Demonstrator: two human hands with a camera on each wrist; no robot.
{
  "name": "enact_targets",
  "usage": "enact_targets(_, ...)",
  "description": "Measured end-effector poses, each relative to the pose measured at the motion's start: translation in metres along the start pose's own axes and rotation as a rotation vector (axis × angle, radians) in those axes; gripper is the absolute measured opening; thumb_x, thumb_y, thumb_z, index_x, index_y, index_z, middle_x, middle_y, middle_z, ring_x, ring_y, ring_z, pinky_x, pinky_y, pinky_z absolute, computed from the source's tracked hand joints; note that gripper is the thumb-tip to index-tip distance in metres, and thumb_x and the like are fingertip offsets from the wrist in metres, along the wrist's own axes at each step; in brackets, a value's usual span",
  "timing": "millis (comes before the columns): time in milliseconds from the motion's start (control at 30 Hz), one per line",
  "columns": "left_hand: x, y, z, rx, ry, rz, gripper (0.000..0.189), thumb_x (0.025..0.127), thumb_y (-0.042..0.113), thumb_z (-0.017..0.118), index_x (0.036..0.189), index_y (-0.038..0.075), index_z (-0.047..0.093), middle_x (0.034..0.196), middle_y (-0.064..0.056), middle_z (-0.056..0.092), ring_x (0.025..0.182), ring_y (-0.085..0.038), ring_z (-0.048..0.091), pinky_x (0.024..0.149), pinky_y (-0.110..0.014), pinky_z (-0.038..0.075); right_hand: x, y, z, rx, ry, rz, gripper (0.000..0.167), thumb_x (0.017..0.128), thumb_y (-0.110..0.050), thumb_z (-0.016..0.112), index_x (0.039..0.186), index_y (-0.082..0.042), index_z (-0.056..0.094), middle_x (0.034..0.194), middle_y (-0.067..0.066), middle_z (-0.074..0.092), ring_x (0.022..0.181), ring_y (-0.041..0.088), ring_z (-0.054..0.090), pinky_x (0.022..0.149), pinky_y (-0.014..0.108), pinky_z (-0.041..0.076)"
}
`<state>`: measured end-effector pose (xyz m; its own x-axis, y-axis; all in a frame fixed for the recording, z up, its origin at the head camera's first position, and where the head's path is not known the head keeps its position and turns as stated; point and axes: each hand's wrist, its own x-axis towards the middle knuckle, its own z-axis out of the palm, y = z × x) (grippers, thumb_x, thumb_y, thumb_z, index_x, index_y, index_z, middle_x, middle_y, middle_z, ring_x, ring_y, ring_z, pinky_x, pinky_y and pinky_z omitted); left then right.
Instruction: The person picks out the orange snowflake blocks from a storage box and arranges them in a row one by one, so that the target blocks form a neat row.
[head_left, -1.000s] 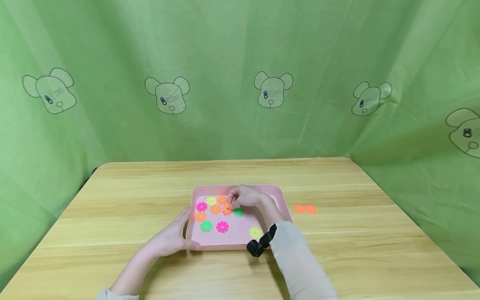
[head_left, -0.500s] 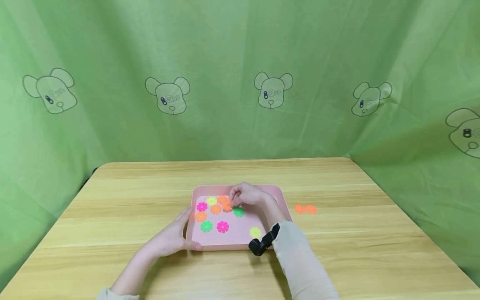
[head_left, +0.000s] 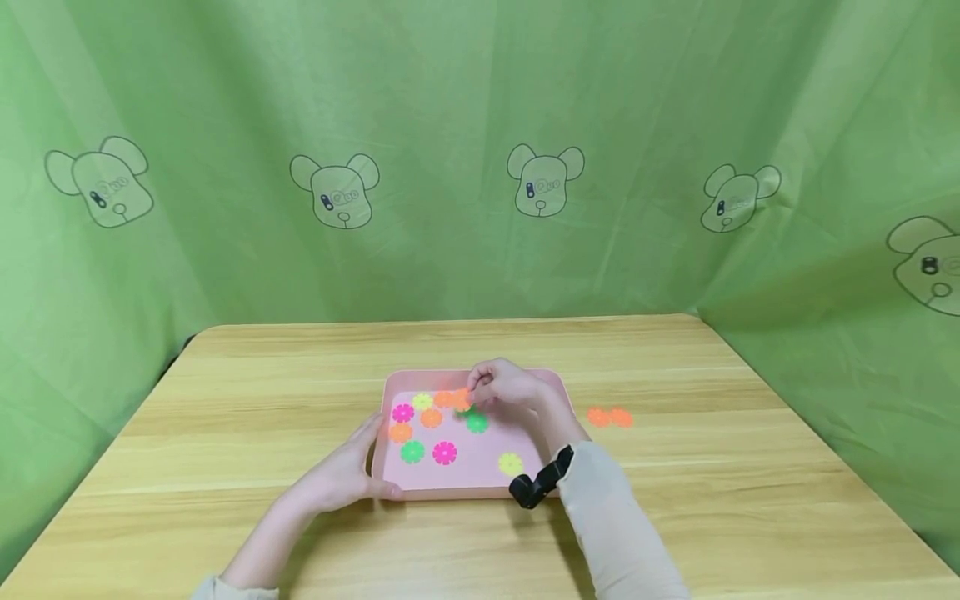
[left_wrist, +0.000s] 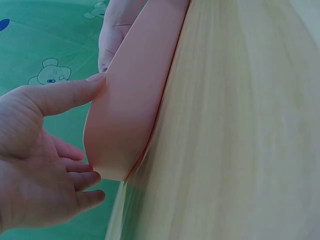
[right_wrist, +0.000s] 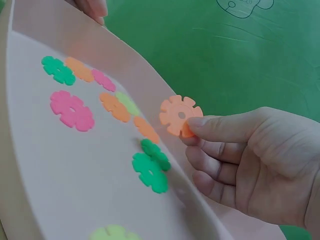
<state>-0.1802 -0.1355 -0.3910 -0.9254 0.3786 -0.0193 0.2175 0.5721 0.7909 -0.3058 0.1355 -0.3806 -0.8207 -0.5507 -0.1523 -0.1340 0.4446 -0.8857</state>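
Note:
In the head view my right hand [head_left: 510, 385] is above the back of a pink tray [head_left: 457, 483]. Its thumb and fingers pinch an orange notched interlocking disc [right_wrist: 176, 114], raised off the tray floor in the right wrist view. Below it, one green disc [right_wrist: 156, 154] leans on another green disc [right_wrist: 150, 172]. My left hand [head_left: 347, 473] spans the tray's front left corner. In the left wrist view its thumb [left_wrist: 75, 95] rests on the rim, and the other fingers lie loosely at the corner.
Other discs lie flat in the tray: pink [head_left: 445, 452], green [head_left: 412, 452], yellow [head_left: 511, 464] and orange [head_left: 401, 432]. Two orange discs [head_left: 609, 417] lie side by side on the wooden table [head_left: 720, 500] right of the tray. A green curtain [head_left: 450, 267] hangs behind.
My right hand has lifted the orange disc and moved slightly back and to the right. A second green disc has come into sight where the orange one was. The left hand stays put.

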Motion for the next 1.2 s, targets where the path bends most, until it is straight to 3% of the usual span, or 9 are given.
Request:
enact_targets(233, 0.0, 0.001, 0.0, -0.015, 0.004, -0.003, 0.112, 0.064, 0.026, 0.082, 0.144, -0.008, 0.013, 0.15, -0.027, 0.012, 0.137, -0.04, 0.012, 0.108, -0.056, 0.014, -0.003, -0.005, -0.011, -0.042, 0.021, -0.013, 0.013, 0.078, 0.004, 0.061, 0.091, 0.001, 0.059, 0.078, 0.007, 0.057, 0.069, 0.018, 0.049, 0.063, 0.028, 0.044)
enact_targets(467, 0.0, 0.001, 0.0, -0.045, 0.013, -0.006, 0.117, 0.061, 0.024, 0.084, 0.145, -0.007, 0.009, 0.151, -0.027, 0.006, 0.138, -0.04, 0.007, 0.108, -0.056, 0.01, -0.008, -0.009, -0.018, -0.065, 0.039, -0.041, 0.014, 0.079, -0.002, 0.063, 0.092, 0.001, 0.059, 0.08, 0.005, 0.058, 0.071, 0.018, 0.053, 0.072, 0.034, 0.049)
enact_targets(800, 0.001, 0.001, 0.003, -0.127, 0.016, -0.025, 0.115, 0.059, 0.016, 0.084, 0.145, -0.007, 0.01, 0.151, -0.026, 0.006, 0.138, -0.039, 0.005, 0.109, -0.055, 0.006, -0.018, -0.01, -0.027, -0.093, 0.06, -0.055, 0.014, 0.081, -0.006, 0.065, 0.092, 0.0, 0.06, 0.08, 0.005, 0.058, 0.072, 0.016, 0.052, 0.068, 0.026, 0.047)
enact_targets(1200, 0.0, -0.001, 0.0, -0.266, 0.001, -0.074, 0.115, 0.058, 0.01, 0.083, 0.147, 0.0, 0.011, 0.152, -0.02, 0.01, 0.138, -0.039, 0.004, 0.105, -0.062, 0.002, -0.035, -0.016, -0.039, -0.077, 0.093, -0.071, 0.011, 0.084, -0.002, 0.063, 0.091, 0.004, 0.058, 0.077, 0.006, 0.057, 0.071, 0.018, 0.054, 0.07, 0.035, 0.051)
